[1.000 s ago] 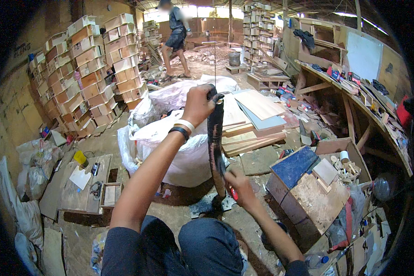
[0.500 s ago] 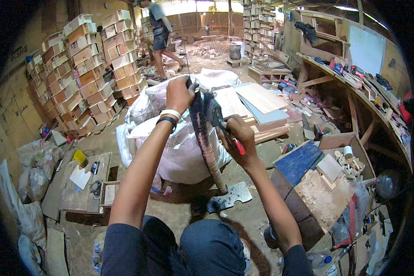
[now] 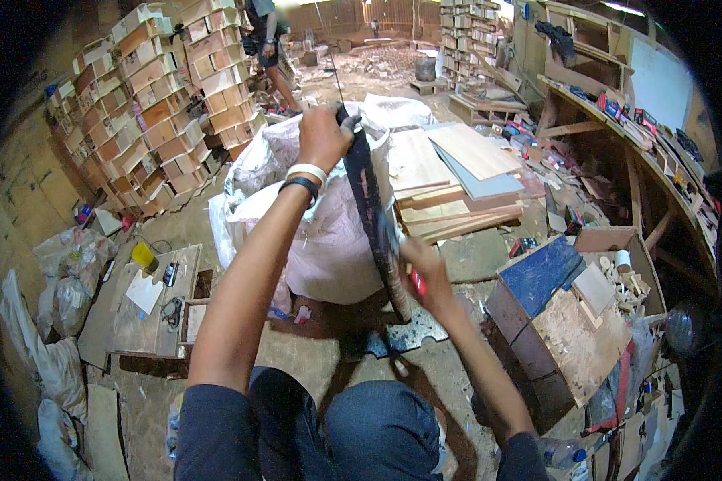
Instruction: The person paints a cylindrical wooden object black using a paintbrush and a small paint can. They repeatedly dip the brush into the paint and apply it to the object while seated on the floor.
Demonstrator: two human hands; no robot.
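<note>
A long ribbed pole (image 3: 371, 204), mostly coated black, stands tilted in front of me. My left hand (image 3: 324, 144) is closed round its upper end, and a thin wire or cord rises above the grip. In my right hand (image 3: 427, 276) is a paintbrush with a red handle (image 3: 418, 283); its bristles are blurred against the pole's right side, lower down. The pole's lower end rests on or just over a black-stained grey board (image 3: 413, 335) on the floor. Directly behind the pole sits a big white sack (image 3: 329, 260).
Stacked wooden boxes (image 3: 156, 104) rise at the left, with a person's leg (image 3: 282, 84) beyond. Flat boards (image 3: 473, 152) lie right of the sack. Nearer right is a wooden crate (image 3: 573, 345) holding offcuts. A cluttered workbench (image 3: 610, 120) lines the right wall.
My right hand and the paintbrush have moved down along the pole. More of its lower part looks black. The person at the back has shifted, and my view has tilted down.
</note>
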